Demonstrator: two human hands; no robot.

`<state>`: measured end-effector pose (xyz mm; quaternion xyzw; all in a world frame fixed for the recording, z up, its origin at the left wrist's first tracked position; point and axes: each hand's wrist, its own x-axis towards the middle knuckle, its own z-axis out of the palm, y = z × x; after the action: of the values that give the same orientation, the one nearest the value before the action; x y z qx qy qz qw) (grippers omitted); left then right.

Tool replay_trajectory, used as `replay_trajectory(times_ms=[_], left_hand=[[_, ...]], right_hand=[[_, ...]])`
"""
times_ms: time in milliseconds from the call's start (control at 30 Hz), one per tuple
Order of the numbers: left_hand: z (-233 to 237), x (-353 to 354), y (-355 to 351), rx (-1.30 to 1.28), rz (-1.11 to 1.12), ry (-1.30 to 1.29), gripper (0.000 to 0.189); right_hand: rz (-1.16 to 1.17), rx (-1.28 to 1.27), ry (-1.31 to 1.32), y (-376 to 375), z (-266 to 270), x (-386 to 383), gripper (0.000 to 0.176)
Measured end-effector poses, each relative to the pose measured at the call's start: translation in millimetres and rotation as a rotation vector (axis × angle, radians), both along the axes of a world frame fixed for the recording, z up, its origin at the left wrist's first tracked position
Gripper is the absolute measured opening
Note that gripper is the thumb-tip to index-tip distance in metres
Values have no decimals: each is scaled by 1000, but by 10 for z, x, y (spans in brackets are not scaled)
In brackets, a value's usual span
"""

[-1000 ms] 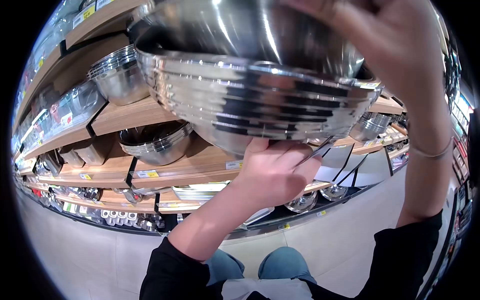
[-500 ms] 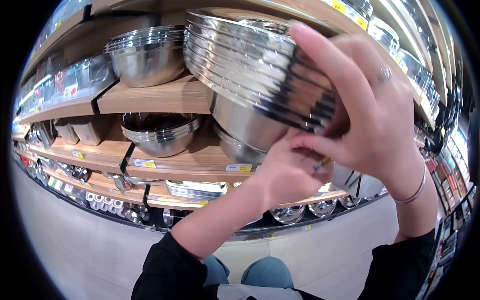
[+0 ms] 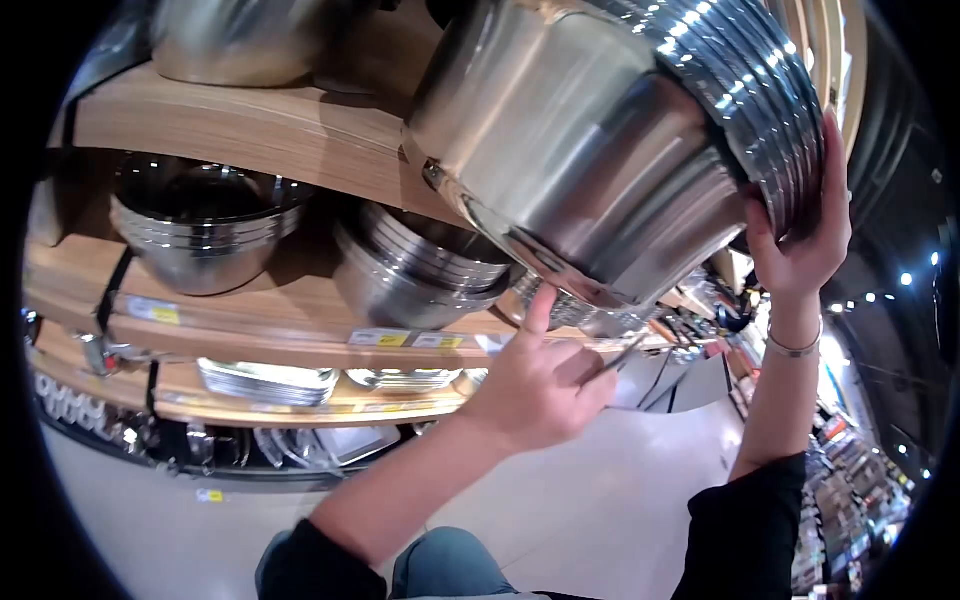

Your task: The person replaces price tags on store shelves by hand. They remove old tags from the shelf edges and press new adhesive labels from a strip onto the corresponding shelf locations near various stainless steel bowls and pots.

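A stack of shiny steel mixing bowls (image 3: 580, 150) is tipped on its side at the shelf edge, its base toward me and its rims to the right. My right hand (image 3: 805, 240) is closed on the nested rims, thumb below and fingers along the outer side. My left hand (image 3: 540, 390) is under the bowl's base, its index finger pointing up at the lower edge; whether it touches is hard to tell. The other left fingers are curled round a thin pen-like thing (image 3: 627, 353), partly hidden by the hand.
Stacked steel bowls (image 3: 205, 235) and more nested bowls (image 3: 425, 265) stand on the wooden shelf (image 3: 250, 325) below. Metal trays (image 3: 270, 380) lie lower down. Price tags line the shelf edges. Pale floor (image 3: 620, 470) and goods-filled shelving (image 3: 850, 500) are to the right.
The bowl stack has been tilted further, so its base now faces me. My right hand has moved right with the rims; my left hand has come away from it, index finger extended. The view has shifted.
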<state>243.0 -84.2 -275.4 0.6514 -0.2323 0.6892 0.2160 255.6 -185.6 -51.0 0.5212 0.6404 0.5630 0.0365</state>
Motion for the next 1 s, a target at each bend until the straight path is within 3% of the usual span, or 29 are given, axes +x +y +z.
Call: replay_trajectory(times_ms=[67, 100, 133, 200, 267, 300, 433, 533, 733, 833, 867, 933, 967, 1000], left_hand=[[-133, -68, -31, -99, -73, 73, 13], [-273, -121, -61, -263, -233, 86, 8], [-519, -151, -102, -306, -274, 63, 8], [-985, -109, -178, -465, -304, 203, 8], [-1172, 75, -245, -407, -263, 307, 9], [-1136, 129, -232, -402, -287, 299, 8], [-1004, 84, -16, -386, -394, 297, 5], [-939, 43, 46, -311, -375, 264, 4], [-977, 170, -99, -523, -561, 164, 5], [-1030, 287, -154, -774, -599, 92, 6], [-1091, 293, -169, -790, -651, 183, 6], [-1092, 341, -178, -966, -881, 247, 10], [-1131, 345, -154, -941, -1056, 389, 17], [-1136, 359, -181, -945, -1068, 394, 17]], right_hand=[[23, 67, 61, 33, -34, 57, 65], [73, 78, 62, 42, -76, 83, 63], [114, 113, 91, 17, -101, 124, 74], [67, 142, 78, -21, -128, 121, 73], [0, 147, -14, -128, -118, 99, 71], [-51, 225, -157, -109, -193, 91, 57], [-148, 182, -295, -101, -170, 65, 54], [-137, 163, -249, -45, -164, 48, 53], [-207, 150, -238, -103, -98, -14, 54], [-298, 84, -392, -238, 8, -42, 54], [-357, 61, -514, -276, 49, -59, 58], [-462, 20, -750, -310, 64, -78, 66], [-498, -166, -1030, -290, 52, -93, 69], [-506, -177, -1028, -289, 27, -92, 69]])
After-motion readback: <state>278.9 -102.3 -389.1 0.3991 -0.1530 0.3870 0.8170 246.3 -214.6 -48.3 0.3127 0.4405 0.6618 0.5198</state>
